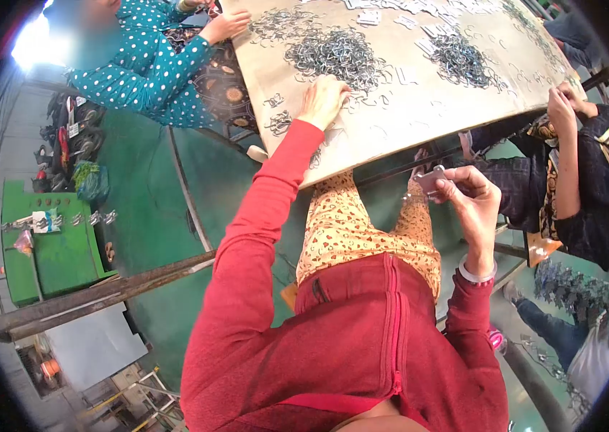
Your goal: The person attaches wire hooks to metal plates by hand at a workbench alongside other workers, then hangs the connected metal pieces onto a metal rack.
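Observation:
My right hand (474, 200) is raised off the table's near edge, with thumb and fingers pinching a small flat grey metal plate (430, 180) with notched edges. My left hand (324, 101) rests on the table, fingers curled down at the near edge of a pile of thin bent metal rings or hooks (337, 56). Whatever its fingertips pinch is hidden. Close to the left wrist lie small clusters of the same metal pieces (279, 122). Some loose pieces are scattered beyond my left hand.
The table (405, 129) has a brown paper-like cover. A second dark pile of metal pieces (459, 61) and flat plates (369, 17) lie farther back. A person in a dotted sleeve (153, 79) sits at left, another person's hands (567, 104) at right. A green machine (52, 245) stands left.

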The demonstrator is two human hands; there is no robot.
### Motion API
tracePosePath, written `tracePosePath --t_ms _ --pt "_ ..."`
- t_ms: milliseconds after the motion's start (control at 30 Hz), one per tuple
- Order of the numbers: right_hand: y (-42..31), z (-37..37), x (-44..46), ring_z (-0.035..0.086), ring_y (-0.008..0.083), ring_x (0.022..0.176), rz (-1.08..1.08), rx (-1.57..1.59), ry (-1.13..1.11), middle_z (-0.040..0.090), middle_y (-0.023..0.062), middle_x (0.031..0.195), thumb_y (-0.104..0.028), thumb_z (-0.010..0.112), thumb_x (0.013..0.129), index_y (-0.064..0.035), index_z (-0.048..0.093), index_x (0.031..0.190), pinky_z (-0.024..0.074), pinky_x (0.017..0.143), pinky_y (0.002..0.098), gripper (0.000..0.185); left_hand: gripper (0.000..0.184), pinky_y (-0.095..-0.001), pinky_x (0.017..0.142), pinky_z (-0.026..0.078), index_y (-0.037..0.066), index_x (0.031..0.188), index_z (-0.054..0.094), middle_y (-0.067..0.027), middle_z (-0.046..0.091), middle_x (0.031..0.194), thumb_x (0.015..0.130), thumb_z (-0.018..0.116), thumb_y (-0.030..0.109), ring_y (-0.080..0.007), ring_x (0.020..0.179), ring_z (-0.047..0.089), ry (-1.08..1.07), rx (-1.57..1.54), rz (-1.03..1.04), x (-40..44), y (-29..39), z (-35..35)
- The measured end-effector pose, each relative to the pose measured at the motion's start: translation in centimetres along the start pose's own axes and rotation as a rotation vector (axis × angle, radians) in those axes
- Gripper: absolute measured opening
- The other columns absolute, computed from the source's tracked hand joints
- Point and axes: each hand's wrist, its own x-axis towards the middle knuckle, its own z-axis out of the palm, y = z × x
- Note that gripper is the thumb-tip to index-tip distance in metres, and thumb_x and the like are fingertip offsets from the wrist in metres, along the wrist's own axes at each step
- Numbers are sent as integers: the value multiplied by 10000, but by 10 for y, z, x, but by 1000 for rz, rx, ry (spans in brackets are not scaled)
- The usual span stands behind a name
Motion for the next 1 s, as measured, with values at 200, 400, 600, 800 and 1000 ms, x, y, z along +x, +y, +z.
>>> tracePosePath --t_ms 200,400,600,800,1000 --pt "-3 0 -6 582 67 670 -26 -55 13 642 38 781 4 657 795 28 631 883 478 596 197 95 122 -422 727 454 54 874 544 -122 563 792 805 561 153 -321 819 555 7 279 158 2 -18 20" --pt "-5 2 -9 600 90 660 -37 -9 9 651 65 785 5 651 799 35 627 893 487 594 207 101 131 -442 720 446 71 905 535 -134 566 799 799 554 145 -332 828 543 130 252 -50 -5 -32 -8" --pt "-2 5 -8 602 93 656 -28 -12 48 648 65 778 10 660 792 40 624 877 497 591 210 97 143 -411 726 461 102 816 660 -114 594 823 776 629 236 -288 828 577 -28 13 -78 -5 15 -2" --pt "-5 7 -6 604 87 653 -8 39 54 648 56 770 10 661 789 37 626 860 494 588 204 84 166 -483 757 447 71 911 577 -153 543 957 792 592 186 -335 973 514 -159 63 -204 -5 19 22" --pt "-4 6 -1 599 80 645 18 37 64 646 52 773 24 656 786 33 630 861 490 584 197 80 162 -425 741 439 49 917 525 -115 544 842 809 553 166 -298 894 528 77 287 -178 1 -11 25"
